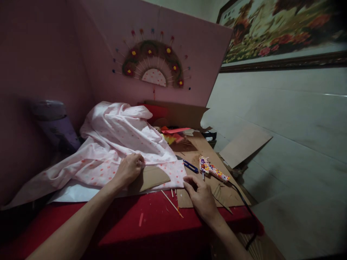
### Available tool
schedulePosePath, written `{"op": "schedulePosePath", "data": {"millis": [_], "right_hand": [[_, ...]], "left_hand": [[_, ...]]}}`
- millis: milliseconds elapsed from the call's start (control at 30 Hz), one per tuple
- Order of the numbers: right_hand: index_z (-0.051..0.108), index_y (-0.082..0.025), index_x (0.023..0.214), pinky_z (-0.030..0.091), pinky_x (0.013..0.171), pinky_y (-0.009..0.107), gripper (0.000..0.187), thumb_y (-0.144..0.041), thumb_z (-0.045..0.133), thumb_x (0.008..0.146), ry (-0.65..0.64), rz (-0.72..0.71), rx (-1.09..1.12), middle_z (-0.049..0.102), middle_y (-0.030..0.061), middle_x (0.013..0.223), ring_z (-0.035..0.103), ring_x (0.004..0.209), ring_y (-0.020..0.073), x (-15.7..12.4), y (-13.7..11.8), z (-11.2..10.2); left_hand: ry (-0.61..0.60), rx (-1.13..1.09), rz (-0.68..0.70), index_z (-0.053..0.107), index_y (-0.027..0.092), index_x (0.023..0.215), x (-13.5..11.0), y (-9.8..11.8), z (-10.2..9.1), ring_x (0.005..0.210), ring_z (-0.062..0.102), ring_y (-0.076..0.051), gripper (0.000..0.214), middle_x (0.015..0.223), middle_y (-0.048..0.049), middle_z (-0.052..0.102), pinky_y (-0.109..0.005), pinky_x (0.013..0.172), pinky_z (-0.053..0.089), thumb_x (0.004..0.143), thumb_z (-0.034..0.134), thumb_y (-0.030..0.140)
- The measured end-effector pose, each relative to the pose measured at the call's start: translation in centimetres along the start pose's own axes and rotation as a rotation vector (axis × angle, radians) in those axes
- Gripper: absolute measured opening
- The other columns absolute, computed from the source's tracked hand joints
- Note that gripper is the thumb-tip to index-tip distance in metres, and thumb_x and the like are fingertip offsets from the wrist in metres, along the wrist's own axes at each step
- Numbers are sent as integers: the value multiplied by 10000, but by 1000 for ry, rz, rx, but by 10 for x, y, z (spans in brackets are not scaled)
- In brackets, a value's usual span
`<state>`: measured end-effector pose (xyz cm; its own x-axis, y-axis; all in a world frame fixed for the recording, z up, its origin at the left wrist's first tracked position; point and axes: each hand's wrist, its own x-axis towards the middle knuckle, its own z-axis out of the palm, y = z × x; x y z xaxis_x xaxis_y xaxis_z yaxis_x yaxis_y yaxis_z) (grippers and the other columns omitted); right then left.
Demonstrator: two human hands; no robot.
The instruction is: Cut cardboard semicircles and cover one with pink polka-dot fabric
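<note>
Setting: pink folded backdrop board point(189, 61) stands behind a red-covered table point(151, 224), with a decorated paper fan point(154, 66) stuck on the board and a framed floral picture point(282, 32) on the wall to the right.
Left hand point(130, 169): palm down, fingers curled and pressing on the pink polka-dot fabric point(114, 144) where it meets a cardboard piece point(153, 177); whether it pinches the cloth cannot be told.
Right hand point(202, 196): fingers loosely spread, fingertips touching the fabric's near right corner at the edge of a cardboard sheet point(206, 151); nothing is enclosed in its grasp.
Fabric: heaped at the table's back left, one flap laid flat over the cardboard piece.
Nearby: patterned glue gun point(213, 169) with a black cord just beyond the right hand, a blue-handled tool point(190, 166) beside it, thin sticks point(172, 204) on the red cloth between the hands.
Back: coloured paper scraps point(173, 134).
</note>
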<state>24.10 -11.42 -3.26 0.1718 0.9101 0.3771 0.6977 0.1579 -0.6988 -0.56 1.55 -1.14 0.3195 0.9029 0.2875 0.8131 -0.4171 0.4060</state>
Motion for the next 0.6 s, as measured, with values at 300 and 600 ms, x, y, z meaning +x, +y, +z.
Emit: {"op": "schedulePosePath", "data": {"millis": [300, 600], "right_hand": [[616, -238, 802, 402, 659, 297, 152, -192, 473, 826, -19, -105, -272, 663, 36, 786, 605, 773, 218, -2, -4, 1], [614, -228, 980, 423, 848, 376, 193, -196, 479, 846, 117, -194, -249, 589, 88, 1060, 547, 1000, 237, -5, -4, 0]], "left_hand": [[11, 3, -48, 610, 195, 801, -1, 3, -3, 751, 573, -183, 180, 785, -43, 626, -274, 673, 403, 738, 444, 164], [238, 21, 241, 610, 173, 838, -9, 21, -10, 903, 506, -219, 112, 921, -81, 599, -345, 808, 382, 770, 522, 186]]}}
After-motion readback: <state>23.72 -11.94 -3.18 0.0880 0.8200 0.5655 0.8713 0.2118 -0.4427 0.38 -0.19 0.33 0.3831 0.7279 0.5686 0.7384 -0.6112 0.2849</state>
